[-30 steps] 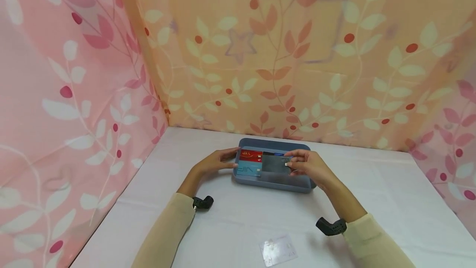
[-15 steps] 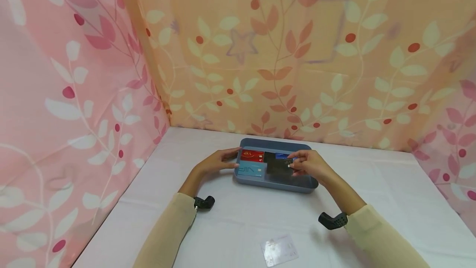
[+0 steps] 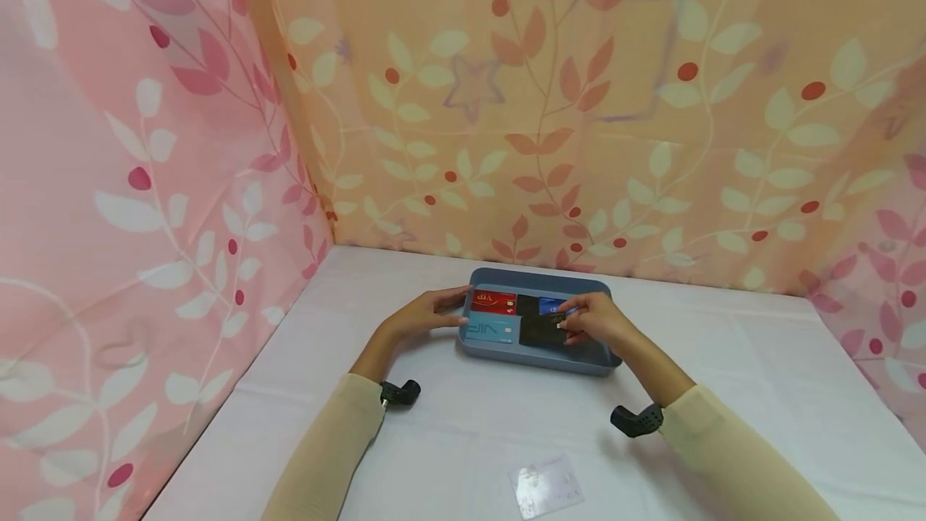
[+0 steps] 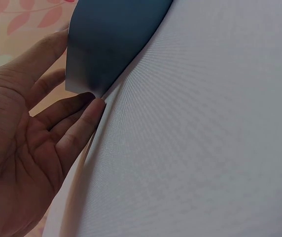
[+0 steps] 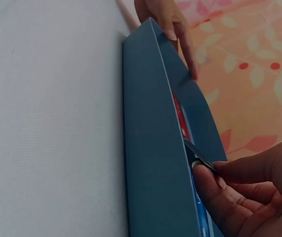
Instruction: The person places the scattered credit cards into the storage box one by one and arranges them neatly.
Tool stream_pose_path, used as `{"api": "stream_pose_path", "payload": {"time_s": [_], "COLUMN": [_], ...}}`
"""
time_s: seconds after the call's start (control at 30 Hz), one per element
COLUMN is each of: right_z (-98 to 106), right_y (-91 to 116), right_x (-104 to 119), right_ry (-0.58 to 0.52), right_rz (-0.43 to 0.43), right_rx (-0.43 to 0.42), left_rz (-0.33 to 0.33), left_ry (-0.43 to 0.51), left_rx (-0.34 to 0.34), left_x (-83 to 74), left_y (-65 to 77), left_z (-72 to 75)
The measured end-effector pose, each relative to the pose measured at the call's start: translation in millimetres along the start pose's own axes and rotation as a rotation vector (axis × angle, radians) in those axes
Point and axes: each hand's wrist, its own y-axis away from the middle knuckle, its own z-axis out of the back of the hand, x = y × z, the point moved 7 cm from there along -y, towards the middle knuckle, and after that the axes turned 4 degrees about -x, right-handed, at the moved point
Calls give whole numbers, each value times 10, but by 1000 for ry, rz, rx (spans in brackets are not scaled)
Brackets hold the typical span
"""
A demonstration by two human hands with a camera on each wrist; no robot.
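A blue-grey tray (image 3: 535, 362) stands on the white table with several cards in it. My right hand (image 3: 596, 320) pinches a black card (image 3: 541, 330) between thumb and fingertips, inside the tray's right half. In the right wrist view the card (image 5: 200, 155) is tilted within the tray walls. To its left lie a red VIP card (image 3: 493, 301) and a light-blue VIP card (image 3: 490, 329). Behind it are a blue card (image 3: 550, 305), partly covered by my fingers, and another dark card (image 3: 528, 305). My left hand (image 3: 427, 313) touches the tray's left end with extended fingers.
A see-through card (image 3: 546, 487) lies on the white table (image 3: 434, 457) in front of the tray. Behind the table hangs an orange patterned cloth (image 3: 434, 143), with a pink one (image 3: 181, 264) along the left side.
The black card in my right hand has come lower into the tray and slightly right, uncovering more of the cards behind it. My left hand has stayed at the tray's left end.
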Motion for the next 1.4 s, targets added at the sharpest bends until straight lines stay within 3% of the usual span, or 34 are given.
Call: {"api": "stream_pose_path", "payload": {"time_s": [0.37,0.97,1.4], "right_z": [-30,-48,-57], "right_y": [-67,-122,-132], "right_x": [-108,-110,-122], "right_ry": [30,144,172], "right_rz": [-51,-17,-49], "right_rx": [-24,-69,-78], "left_rz": [15,0,5], "left_ry": [-3,-13,-23], "left_rx": [-5,-7,-15], "left_x": [25,6,30], "left_y": [-24,-20,-24], "left_z": [-8,22,22]}}
